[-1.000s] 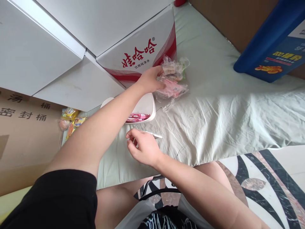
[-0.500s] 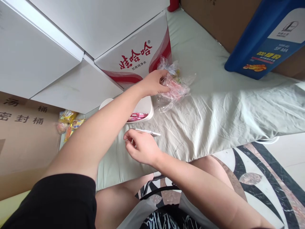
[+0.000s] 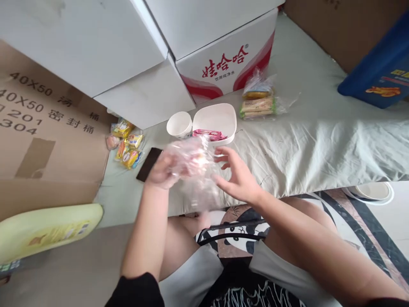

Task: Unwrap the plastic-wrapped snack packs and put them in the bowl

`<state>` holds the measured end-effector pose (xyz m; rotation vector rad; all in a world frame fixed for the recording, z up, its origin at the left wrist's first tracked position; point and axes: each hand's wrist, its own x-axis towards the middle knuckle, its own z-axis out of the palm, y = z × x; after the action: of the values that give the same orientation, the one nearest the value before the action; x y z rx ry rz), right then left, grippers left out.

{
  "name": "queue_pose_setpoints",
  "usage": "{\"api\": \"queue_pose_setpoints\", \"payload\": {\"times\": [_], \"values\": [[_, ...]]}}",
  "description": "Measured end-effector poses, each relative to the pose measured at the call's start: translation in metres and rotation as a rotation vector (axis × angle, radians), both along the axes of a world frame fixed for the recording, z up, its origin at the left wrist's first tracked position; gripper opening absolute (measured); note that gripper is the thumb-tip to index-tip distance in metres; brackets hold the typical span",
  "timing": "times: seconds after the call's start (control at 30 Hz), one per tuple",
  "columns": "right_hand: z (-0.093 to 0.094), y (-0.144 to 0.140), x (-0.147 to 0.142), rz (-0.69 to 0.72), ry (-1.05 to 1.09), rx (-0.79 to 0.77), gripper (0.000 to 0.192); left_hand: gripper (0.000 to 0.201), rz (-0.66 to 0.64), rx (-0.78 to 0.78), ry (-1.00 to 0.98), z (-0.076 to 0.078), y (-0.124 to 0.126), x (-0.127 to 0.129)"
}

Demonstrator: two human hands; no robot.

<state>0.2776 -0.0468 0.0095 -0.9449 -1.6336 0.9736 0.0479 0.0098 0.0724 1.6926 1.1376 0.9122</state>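
Note:
My left hand [image 3: 162, 168] is closed on a clear plastic bag [image 3: 196, 164] with pink contents, blurred by motion. Facing it from the right, my right hand [image 3: 236, 175] has its fingers spread and curved beside the bag; whether a fingertip touches the plastic I cannot make out. Just behind the bag stands a white square bowl [image 3: 219, 113] holding pink-wrapped snacks [image 3: 209, 135]. A white cup [image 3: 179, 123] is to the bowl's left. Partly behind my left hand lies a dark flat phone-like slab [image 3: 148, 165].
Several small yellow snack packets [image 3: 129, 147] lie at the left by a brown carton [image 3: 47, 128]. Clear bags with packaged food [image 3: 258, 105] rest against a white-and-red box [image 3: 223, 70]. A blue jug [image 3: 377, 72] stands at the right, a pale yellow bottle [image 3: 51, 230] at the left.
My left hand has brought the pink-filled bag from beside the white-and-red box to in front of the bowl. My right hand has moved right and opened. The view has shifted left.

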Motion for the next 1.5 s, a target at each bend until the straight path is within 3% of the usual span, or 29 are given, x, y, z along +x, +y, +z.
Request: {"api": "queue_pose_setpoints", "payload": {"times": [0.07, 0.13, 0.23, 0.3, 0.4, 0.47, 0.63, 0.73, 0.8, 0.93, 1.13, 1.23, 1.3, 1.43, 1.5], "values": [[-0.006, 0.001, 0.002, 0.032, -0.032, 0.070, 0.076, 0.053, 0.024, -0.332, -0.230, -0.036, -0.017, -0.013], [-0.012, 0.002, -0.001, 0.090, -0.115, 0.133, 0.079, 0.056, 0.110, -0.527, -0.376, -0.061, -0.023, -0.015], [-0.022, 0.002, -0.011, 0.132, -0.251, 0.184, 0.061, 0.050, 0.145, -0.628, -0.440, -0.077, -0.019, -0.011], [-0.027, 0.003, -0.019, 0.068, -0.325, 0.184, 0.041, 0.050, 0.125, -0.640, -0.433, -0.081, -0.015, -0.010], [-0.033, 0.007, -0.028, -0.070, -0.402, 0.176, 0.021, 0.074, 0.129, -0.536, -0.387, -0.086, -0.012, -0.013], [-0.035, 0.011, -0.031, -0.159, -0.459, 0.195, 0.014, 0.079, 0.127, -0.429, -0.370, -0.091, -0.014, -0.017], [-0.034, 0.013, -0.031, -0.273, -0.526, 0.213, 0.014, 0.055, -0.066, -0.266, -0.307, -0.099, -0.019, -0.029], [-0.030, 0.011, -0.030, -0.263, -0.536, 0.217, 0.016, 0.043, -0.053, -0.164, -0.162, -0.100, -0.018, -0.033], [-0.027, 0.009, -0.030, -0.139, -0.531, 0.216, 0.016, 0.034, 0.007, -0.095, -0.066, -0.101, -0.017, -0.035], [-0.026, 0.005, -0.027, 0.195, -0.464, 0.191, 0.040, 0.032, 0.115, 0.034, 0.034, -0.102, -0.014, -0.040], [-0.044, 0.009, -0.007, 0.045, -0.502, 0.244, 0.083, 0.053, 0.100, 0.045, 0.013, -0.103, -0.010, -0.046], [-0.052, 0.015, -0.002, 0.061, -0.501, 0.216, 0.099, 0.056, 0.098, 0.025, -0.012, -0.101, -0.008, -0.047], [-0.052, 0.018, -0.005, 0.092, -0.522, 0.235, 0.089, 0.055, 0.077, 0.015, -0.033, -0.099, -0.007, -0.046], [-0.044, 0.017, -0.020, 0.146, -0.606, 0.309, 0.032, 0.055, 0.014, -0.003, -0.034, -0.098, -0.004, -0.041], [-0.042, 0.017, -0.027, 0.164, -0.607, 0.331, 0.022, 0.054, -0.007, 0.004, -0.020, -0.097, -0.003, -0.038]]}}
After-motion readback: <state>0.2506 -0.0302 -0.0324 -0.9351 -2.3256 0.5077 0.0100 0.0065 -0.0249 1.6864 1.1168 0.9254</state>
